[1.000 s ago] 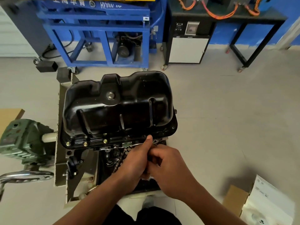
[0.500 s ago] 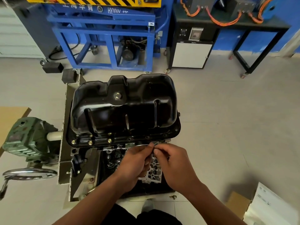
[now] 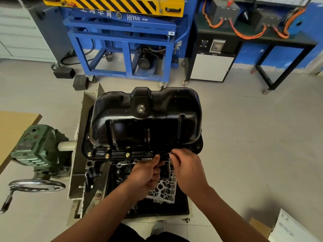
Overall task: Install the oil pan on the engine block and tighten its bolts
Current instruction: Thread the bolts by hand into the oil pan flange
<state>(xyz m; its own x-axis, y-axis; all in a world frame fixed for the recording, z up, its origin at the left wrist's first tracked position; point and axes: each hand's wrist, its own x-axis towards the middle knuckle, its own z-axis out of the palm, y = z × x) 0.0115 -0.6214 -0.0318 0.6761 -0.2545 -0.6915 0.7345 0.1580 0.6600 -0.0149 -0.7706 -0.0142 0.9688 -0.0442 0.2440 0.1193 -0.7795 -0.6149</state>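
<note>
1. We judge the step in hand to be starting a bolt by hand. The oil pan (image 3: 145, 123) sits upturned on the engine block (image 3: 125, 172), and its near flange (image 3: 139, 153) faces us.
2. To do it well, we would hold the bolt square to the flange and spin it lightly with the fingertips until the thread catches. If it binds, we back it out rather than force it.
3. We would leave every bolt loose until all are in, so the pan can shift to line up its holes. Then we would tighten evenly, working across the pan.
4. The right hand (image 3: 187, 169) has its fingers (image 3: 174, 157) pinched on what looks like a small bolt (image 3: 169, 153) at the flange edge, right of the middle. We cannot tell whether it has entered its hole.
5. The left hand (image 3: 146, 173) is just beside the right one, below the flange, with its fingers curled and the thumb tip up at the flange edge. We cannot tell whether it holds anything.
6. Three seated bolts (image 3: 107, 155) lie leftward along the same flange, apart from both hands. At least one open hole shows between them and the fingers.
</note>
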